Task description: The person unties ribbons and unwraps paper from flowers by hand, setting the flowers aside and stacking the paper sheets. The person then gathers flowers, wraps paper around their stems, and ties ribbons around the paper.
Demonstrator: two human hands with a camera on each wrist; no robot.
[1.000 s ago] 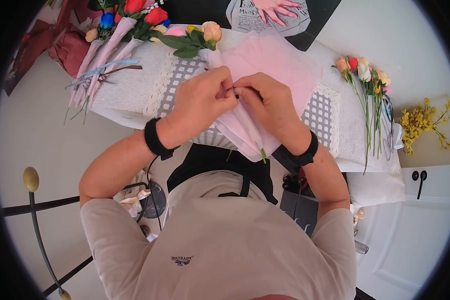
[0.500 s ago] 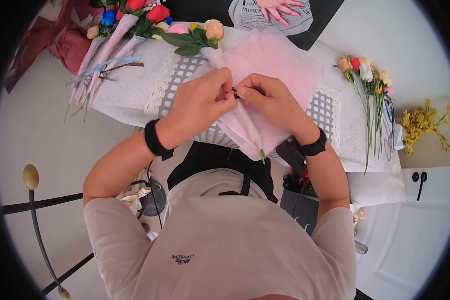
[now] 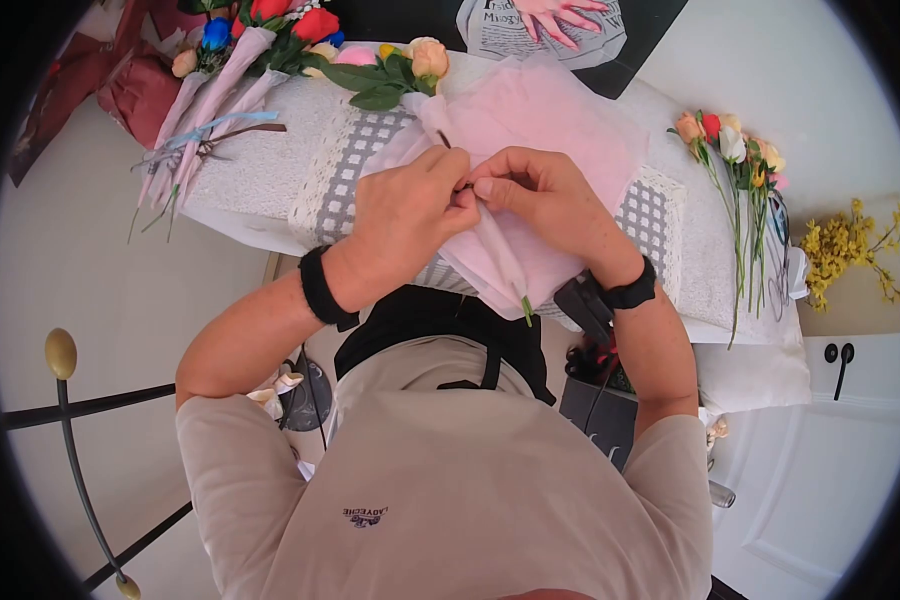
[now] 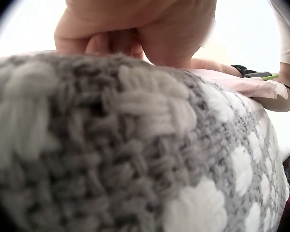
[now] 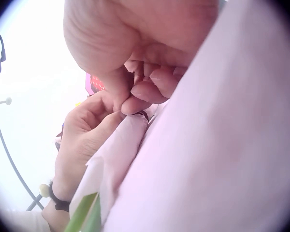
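In the head view, a rose (image 3: 429, 60) with green leaves has its stem wrapped in pale paper (image 3: 498, 255), lying on pink tulle (image 3: 560, 120). The left hand (image 3: 407, 218) and right hand (image 3: 555, 205) meet over the wrapped stem, fingertips nearly together. In the right wrist view, a thin dark tie (image 5: 143, 115) crosses the wrap under the right hand's (image 5: 140, 43) pinched thumb and finger, with the left hand (image 5: 82, 140) close against it. A dark end (image 3: 444, 139) sticks out above the left hand. The left wrist view shows the left hand (image 4: 135, 29) above the knitted cloth (image 4: 111, 145).
Wrapped flowers (image 3: 205, 120) tied with a blue ribbon (image 3: 220, 128) lie at the left, beside a dark red wrap (image 3: 138, 95). Loose roses (image 3: 732, 145) lie on the right, near yellow blossoms (image 3: 850, 240). A printed sheet (image 3: 500, 35) is at the far edge.
The left hand has shifted slightly toward the body, and a dark end now shows above it. The right wrist has moved a little to the right, its fingers still at the stem.
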